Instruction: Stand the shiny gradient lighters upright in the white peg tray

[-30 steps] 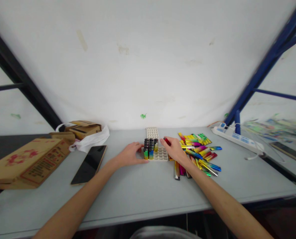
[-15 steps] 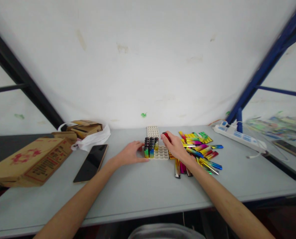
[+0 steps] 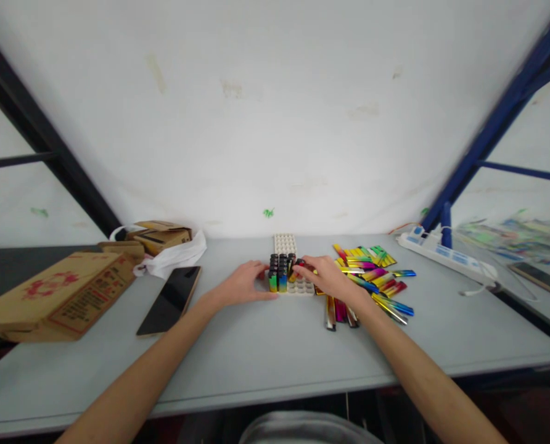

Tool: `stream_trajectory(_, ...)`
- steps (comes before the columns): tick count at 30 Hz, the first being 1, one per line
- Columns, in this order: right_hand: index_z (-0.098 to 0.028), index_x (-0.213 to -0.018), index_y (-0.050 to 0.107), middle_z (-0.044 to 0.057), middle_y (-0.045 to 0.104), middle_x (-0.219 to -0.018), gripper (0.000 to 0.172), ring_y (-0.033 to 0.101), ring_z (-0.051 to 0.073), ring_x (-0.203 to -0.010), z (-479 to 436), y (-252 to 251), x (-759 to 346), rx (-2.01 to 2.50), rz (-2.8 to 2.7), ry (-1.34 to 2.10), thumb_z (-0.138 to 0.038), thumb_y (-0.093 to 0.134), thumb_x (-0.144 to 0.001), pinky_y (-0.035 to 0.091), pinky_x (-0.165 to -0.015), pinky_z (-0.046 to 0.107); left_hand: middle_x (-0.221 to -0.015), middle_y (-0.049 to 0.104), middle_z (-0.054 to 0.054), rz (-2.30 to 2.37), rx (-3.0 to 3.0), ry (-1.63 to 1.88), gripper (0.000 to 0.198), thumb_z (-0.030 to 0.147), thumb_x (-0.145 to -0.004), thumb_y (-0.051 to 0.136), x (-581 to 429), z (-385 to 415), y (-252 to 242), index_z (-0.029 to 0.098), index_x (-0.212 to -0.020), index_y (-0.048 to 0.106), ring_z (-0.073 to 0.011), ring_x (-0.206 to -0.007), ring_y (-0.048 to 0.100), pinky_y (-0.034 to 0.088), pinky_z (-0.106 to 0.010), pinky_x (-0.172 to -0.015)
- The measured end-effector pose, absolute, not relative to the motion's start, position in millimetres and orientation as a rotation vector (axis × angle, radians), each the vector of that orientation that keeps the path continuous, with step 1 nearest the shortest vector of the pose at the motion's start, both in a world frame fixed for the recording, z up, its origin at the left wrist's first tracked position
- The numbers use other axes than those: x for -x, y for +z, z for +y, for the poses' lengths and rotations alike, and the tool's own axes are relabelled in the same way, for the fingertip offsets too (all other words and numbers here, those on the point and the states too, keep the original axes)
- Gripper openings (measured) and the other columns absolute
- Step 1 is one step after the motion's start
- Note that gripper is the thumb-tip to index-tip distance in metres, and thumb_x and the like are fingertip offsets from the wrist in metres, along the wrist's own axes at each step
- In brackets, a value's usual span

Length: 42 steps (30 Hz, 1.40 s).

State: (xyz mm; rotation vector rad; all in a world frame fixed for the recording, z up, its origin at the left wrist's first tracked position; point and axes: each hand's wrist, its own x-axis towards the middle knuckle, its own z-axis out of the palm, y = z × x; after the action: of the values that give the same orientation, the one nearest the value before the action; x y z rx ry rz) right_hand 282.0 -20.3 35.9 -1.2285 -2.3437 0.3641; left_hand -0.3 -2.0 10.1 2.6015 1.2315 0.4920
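Note:
Black-topped lighters [image 3: 277, 272] stand upright in rows in the left part of a white holed tray [image 3: 305, 288]. My left hand [image 3: 243, 283] rests at the tray's left side, thumb and fingers spread apart, the thumb at the front corner. Over the tray, just right of the standing rows, my right hand [image 3: 325, 275] pinches a lighter [image 3: 294, 272] that looks yellow and red; the fingers partly cover it and it tilts. Right of the tray lies a loose pile of shiny coloured lighters [image 3: 372, 280], partly behind my right hand and forearm.
A second white holed tray [image 3: 285, 242] lies behind the first. At left are a phone [image 3: 169, 301], a large cardboard box [image 3: 57, 293], a smaller box [image 3: 160, 238] and a white plastic bag [image 3: 176, 259]. A white power strip [image 3: 448, 254] lies at right on the grey table [image 3: 256, 364].
My right hand has moved left and down with the lighter, from above the tray's right side to beside the standing rows. My left hand stays at the tray.

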Motion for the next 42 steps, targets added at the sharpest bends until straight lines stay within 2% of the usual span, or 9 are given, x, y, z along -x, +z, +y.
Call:
stream_trajectory(7,-0.017,-0.115,0.073,0.014,0.08,-0.106,0.031,0.074,0.026,-0.092,-21.9,36.1,-276.5,1.303,-2.552,0.166,-0.042,0.056,-0.111,0.045,-0.077,0.03,-0.098,0.073,-0.007,1.205,-2.602,0.511,0.06,0.071,-0.077,0.078,-1.1,-2.8,12.0,0.019,-0.106,0.073,-0.03,-0.091,0.069,0.053,-0.039,-0.083)
stream_trajectory(11,-0.019,-0.097,0.075,0.012,0.079,-0.094,0.041,0.072,0.025,-0.085,-21.2,40.1,-278.9,1.339,-2.598,0.2,-0.054,0.057,-0.109,0.044,-0.074,0.029,-0.097,0.072,-0.007,1.199,-2.599,0.512,0.057,0.07,-0.078,0.078,-0.9,-2.3,11.4,0.02,-0.105,0.071,-0.0293,-0.09,0.068,0.054,-0.041,-0.083)
stream_trajectory(14,-0.019,-0.093,0.074,0.009,0.077,-0.089,0.046,0.07,0.022,-0.084,-16.3,46.9,-299.2,1.293,-2.55,0.257,-0.047,0.044,-0.114,0.045,-0.079,0.029,-0.096,0.072,-0.007,1.185,-2.608,0.522,0.053,0.069,-0.078,0.079,-1.1,-1.3,10.5,0.023,-0.102,0.07,-0.0286,-0.088,0.068,0.054,-0.04,-0.082)
stream_trajectory(19,-0.017,-0.109,0.078,0.011,0.079,-0.108,0.024,0.072,0.024,-0.098,-10.4,57.0,-342.2,1.332,-2.44,0.267,-0.033,0.059,-0.107,0.05,-0.092,0.032,-0.098,0.073,-0.009,1.2,-2.604,0.494,0.051,0.068,-0.077,0.08,-2.1,-1.3,11.6,0.023,-0.101,0.069,-0.0299,-0.09,0.068,0.053,-0.04,-0.081)
stream_trajectory(22,-0.019,-0.115,0.079,0.011,0.078,-0.119,0.025,0.072,0.026,-0.108,-10.8,58.6,-354.8,1.349,-2.486,0.405,-0.036,0.07,-0.099,0.051,-0.098,0.034,-0.099,0.072,-0.009,1.217,-2.598,0.475,0.053,0.069,-0.077,0.079,-2.7,-2.2,13.2,0.023,-0.102,0.069,-0.0301,-0.091,0.068,0.054,-0.041,-0.083)
stream_trajectory(26,-0.018,-0.108,0.081,0.011,0.079,-0.114,0.018,0.071,0.027,-0.107,-10.7,57.9,-354.1,1.382,-2.544,0.492,-0.027,0.071,-0.096,0.051,-0.1,0.037,-0.101,0.072,-0.009,1.231,-2.587,0.454,0.054,0.069,-0.078,0.079,-2.9,-2.7,14.2,0.022,-0.103,0.069,-0.0301,-0.093,0.068,0.054,-0.042,-0.085)
stream_trajectory(33,-0.016,-0.102,0.079,0.011,0.078,-0.1,0.011,0.07,0.025,-0.095,-12.3,58.5,-346.9,1.466,-2.531,0.465,-0.02,0.073,-0.093,0.052,-0.088,0.036,-0.101,0.072,-0.01,1.228,-2.569,0.456,0.054,0.07,-0.077,0.078,-2.3,-2.2,13.4,0.024,-0.103,0.069,-0.0311,-0.092,0.068,0.055,-0.043,-0.083)
stream_trajectory(39,-0.017,-0.114,0.078,0.014,0.077,-0.12,0.02,0.069,0.028,-0.113,-3.4,47.4,-358.4,1.399,-2.472,0.371,-0.025,0.068,-0.099,0.051,-0.104,0.041,-0.098,0.072,-0.009,1.199,-2.575,0.5,0.051,0.068,-0.077,0.079,-1.4,-1.3,11.9,0.024,-0.102,0.07,-0.0306,-0.091,0.067,0.054,-0.041,-0.083)
stream_trajectory(42,-0.018,-0.109,0.081,0.014,0.078,-0.115,0.018,0.069,0.029,-0.112,6.0,38.3,-359.6,1.381,-2.534,0.327,-0.02,0.066,-0.098,0.049,-0.106,0.043,-0.099,0.073,-0.009,1.207,-2.573,0.502,0.05,0.066,-0.077,0.079,-1.4,-1.7,12.1,0.025,-0.103,0.071,-0.0302,-0.092,0.068,0.053,-0.04,-0.083)
